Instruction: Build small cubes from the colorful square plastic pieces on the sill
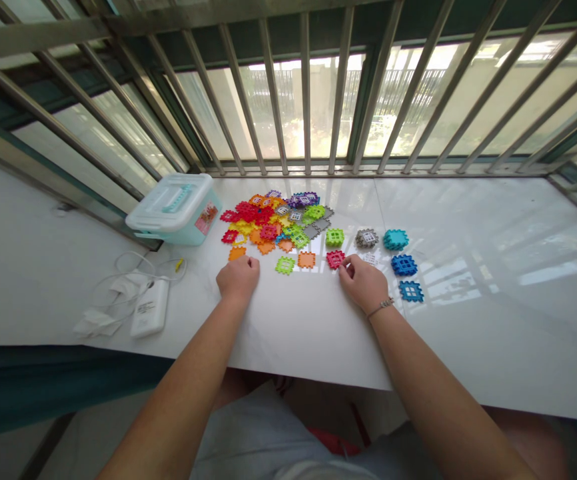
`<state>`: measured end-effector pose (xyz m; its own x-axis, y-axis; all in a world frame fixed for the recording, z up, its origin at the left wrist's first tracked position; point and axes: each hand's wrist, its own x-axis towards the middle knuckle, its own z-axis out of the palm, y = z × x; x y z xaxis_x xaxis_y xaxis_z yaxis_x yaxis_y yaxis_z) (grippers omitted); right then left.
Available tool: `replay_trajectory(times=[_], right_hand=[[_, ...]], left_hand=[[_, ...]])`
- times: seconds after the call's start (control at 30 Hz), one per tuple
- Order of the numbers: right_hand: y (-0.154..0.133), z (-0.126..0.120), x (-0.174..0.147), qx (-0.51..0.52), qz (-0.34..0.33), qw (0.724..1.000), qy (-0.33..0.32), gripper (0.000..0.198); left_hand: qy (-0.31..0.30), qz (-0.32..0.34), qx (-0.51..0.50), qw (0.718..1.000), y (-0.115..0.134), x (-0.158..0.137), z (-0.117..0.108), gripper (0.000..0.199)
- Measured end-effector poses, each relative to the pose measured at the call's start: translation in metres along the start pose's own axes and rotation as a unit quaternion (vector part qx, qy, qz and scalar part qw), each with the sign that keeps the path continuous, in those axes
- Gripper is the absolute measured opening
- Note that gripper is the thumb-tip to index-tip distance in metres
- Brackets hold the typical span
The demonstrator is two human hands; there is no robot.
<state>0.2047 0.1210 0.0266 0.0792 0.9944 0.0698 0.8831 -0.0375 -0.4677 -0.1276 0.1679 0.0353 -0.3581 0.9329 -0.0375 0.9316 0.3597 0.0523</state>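
Observation:
My right hand (366,281) pinches the right edge of a red square interlocking tile (335,259) at the table's middle. My left hand (238,275) rests closed on the table, just in front of a flat orange tile (237,253); the inside of its fingers is hidden. Between the hands lie a lime green window tile (285,265) and another orange tile (306,259). A lime green stack (334,237) sits behind the red tile. To the right are a grey stack (367,238), a teal stack (396,239), a blue stack (404,265) and a blue window tile (411,291).
A mixed heap of tiles (268,231) lies behind my left hand. At the left stand a lidded pale teal box (176,207) and a white power bank (150,308) with cables and crumpled tissue (99,321). Metal window bars (304,100) rise behind the white table (308,333).

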Motion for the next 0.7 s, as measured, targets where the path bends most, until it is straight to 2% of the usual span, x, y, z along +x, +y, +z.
replay_trajectory(times=[0.7], right_hand=[[0.0003,-0.0003,-0.0001,-0.003,-0.004,1.0,0.004,0.017]], left_hand=[[-0.003,0.0,0.002,1.0,0.0008,-0.0005,-0.0009,0.047]])
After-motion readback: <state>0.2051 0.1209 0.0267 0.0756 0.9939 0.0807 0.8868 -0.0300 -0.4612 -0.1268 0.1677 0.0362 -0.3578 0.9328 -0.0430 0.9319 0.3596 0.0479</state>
